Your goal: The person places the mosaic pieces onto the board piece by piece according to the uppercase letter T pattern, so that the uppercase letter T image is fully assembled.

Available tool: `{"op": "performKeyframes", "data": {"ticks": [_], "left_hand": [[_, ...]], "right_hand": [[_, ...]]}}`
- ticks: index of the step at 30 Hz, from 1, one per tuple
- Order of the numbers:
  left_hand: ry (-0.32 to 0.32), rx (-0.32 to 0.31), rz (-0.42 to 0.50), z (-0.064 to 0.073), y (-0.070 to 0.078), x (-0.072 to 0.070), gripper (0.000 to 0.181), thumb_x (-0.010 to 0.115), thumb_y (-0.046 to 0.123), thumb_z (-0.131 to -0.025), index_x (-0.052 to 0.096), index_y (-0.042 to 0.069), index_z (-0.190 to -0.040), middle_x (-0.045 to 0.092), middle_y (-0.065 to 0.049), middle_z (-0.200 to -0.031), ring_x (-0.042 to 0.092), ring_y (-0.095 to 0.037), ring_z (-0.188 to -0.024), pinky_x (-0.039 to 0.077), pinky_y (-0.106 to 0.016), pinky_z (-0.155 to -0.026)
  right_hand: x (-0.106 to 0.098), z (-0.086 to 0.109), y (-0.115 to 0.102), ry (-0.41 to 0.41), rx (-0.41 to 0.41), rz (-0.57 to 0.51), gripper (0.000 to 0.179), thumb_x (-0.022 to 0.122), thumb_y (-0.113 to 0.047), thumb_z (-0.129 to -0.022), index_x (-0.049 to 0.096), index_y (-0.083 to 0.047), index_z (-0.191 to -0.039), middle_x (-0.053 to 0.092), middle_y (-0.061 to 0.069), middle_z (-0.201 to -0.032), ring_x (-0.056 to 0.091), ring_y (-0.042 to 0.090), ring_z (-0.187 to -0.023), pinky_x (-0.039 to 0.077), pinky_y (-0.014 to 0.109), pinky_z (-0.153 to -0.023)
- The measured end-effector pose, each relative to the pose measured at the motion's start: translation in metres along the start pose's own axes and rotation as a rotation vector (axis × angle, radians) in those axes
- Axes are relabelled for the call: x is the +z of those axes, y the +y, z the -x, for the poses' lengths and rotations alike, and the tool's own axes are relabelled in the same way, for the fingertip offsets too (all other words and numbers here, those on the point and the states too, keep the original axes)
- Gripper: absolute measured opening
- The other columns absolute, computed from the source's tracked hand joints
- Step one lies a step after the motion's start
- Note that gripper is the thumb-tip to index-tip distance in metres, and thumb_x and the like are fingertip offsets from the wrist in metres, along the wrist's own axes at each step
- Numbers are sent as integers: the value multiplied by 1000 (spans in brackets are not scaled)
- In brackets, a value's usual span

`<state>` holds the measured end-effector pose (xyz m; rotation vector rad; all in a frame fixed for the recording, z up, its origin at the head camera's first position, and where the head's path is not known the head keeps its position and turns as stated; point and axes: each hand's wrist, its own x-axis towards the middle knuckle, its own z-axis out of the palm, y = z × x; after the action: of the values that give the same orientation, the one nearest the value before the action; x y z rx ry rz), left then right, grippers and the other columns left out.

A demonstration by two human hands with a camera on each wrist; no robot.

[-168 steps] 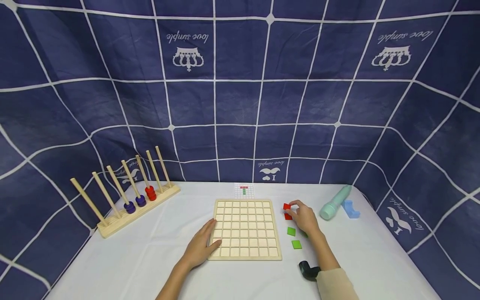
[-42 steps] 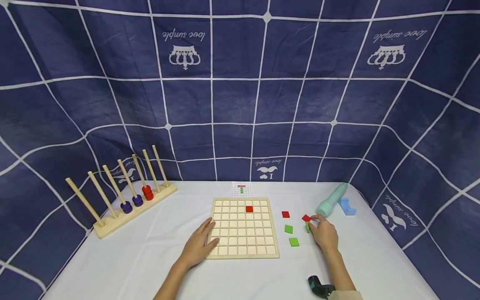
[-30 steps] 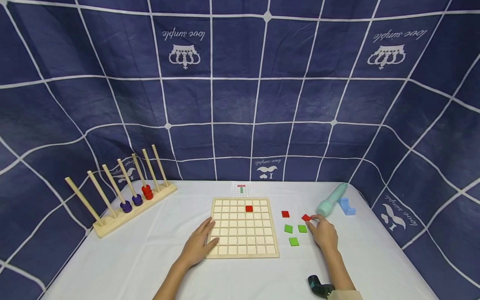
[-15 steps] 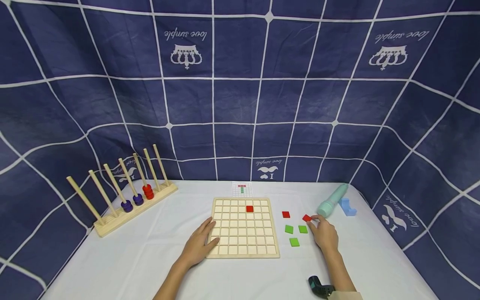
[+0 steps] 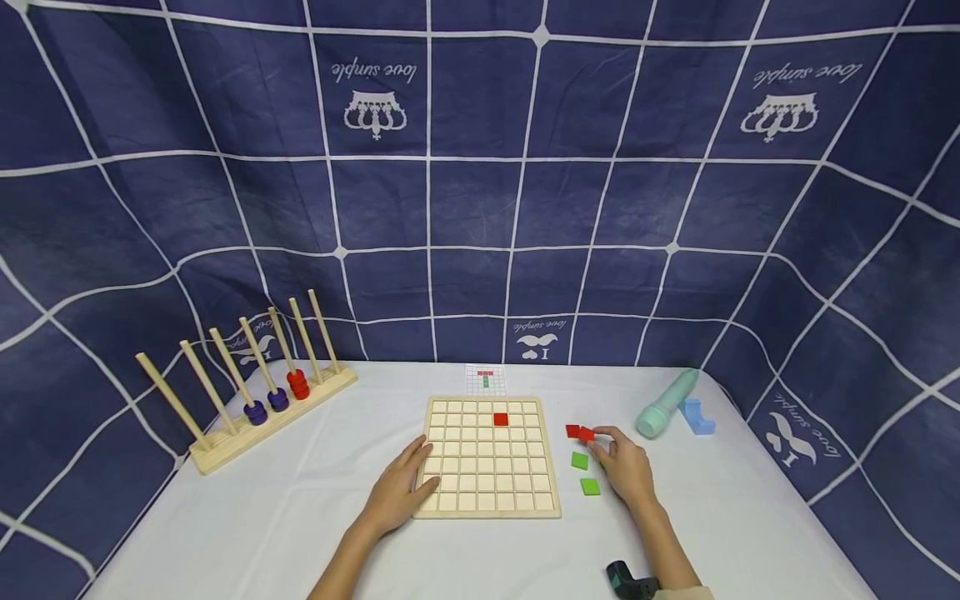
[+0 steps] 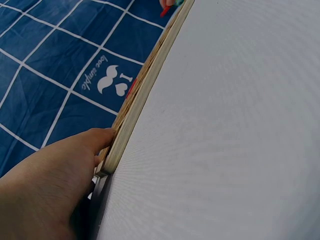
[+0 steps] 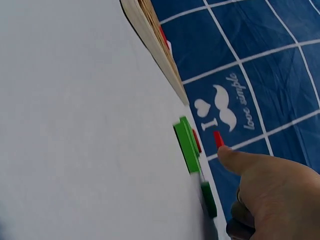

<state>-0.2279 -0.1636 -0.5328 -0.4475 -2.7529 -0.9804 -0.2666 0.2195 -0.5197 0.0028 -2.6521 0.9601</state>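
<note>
My right hand (image 5: pixel 628 472) pinches a red square tile (image 5: pixel 587 434) between thumb and fingertips. In the right wrist view that red tile (image 7: pixel 218 139) is off the tabletop. A second red tile (image 5: pixel 572 431) lies just left of it. Green tiles (image 5: pixel 580 461) lie near the hand, one of them mostly hidden behind the fingers. My left hand (image 5: pixel 395 492) rests at the left edge of a wooden grid board (image 5: pixel 487 514), its thumb over the rim and its fingers extended along the side. One red tile (image 5: pixel 501 419) sits in a cell near the board's top.
Behind the board lies a small printed pattern card (image 5: pixel 486 381). A wooden peg rack (image 5: pixel 277 421) with purple and red rings stands at left. A mint-green flashlight-shaped object (image 5: pixel 666 405), a light-blue piece (image 5: pixel 697 417) and a black device (image 5: pixel 626 582) are at right.
A red tile now sits on the board. Over the last half second my right hand has carried another red tile leftward, close to the remaining one. My left hand has stayed at the board.
</note>
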Motion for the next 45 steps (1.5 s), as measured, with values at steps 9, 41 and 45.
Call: {"op": "performKeyframes", "data": {"ticks": [9, 41, 45], "left_hand": [[0, 3, 5, 1, -2, 0, 60, 60, 38, -89, 44, 6, -137, 30, -11, -147, 34, -39, -128, 32, -59, -97], [-14, 3, 3, -1, 0, 2, 60, 58, 38, -90, 42, 4, -137, 29, -12, -147, 33, -38, -129, 30, -59, -99], [-13, -3, 7, -1, 1, 1, 60, 59, 37, -89, 42, 4, -137, 29, -12, -148, 32, -38, -129, 29, -59, -99]], "right_hand": [[29, 1, -31, -12, -156, -63, 28, 73, -25, -81, 67, -11, -104, 32, -8, -49, 26, 5, -43, 23, 22, -39], [112, -36, -101, -12, -295, -34, 27, 71, -25, -82, 67, -13, -106, 32, -11, -48, 28, 6, -43, 27, 25, -39], [112, -37, -103, -44, -290, -36, 27, 70, -26, -82, 67, -14, -106, 32, -10, -48, 29, 6, -43, 28, 26, -39]]}}
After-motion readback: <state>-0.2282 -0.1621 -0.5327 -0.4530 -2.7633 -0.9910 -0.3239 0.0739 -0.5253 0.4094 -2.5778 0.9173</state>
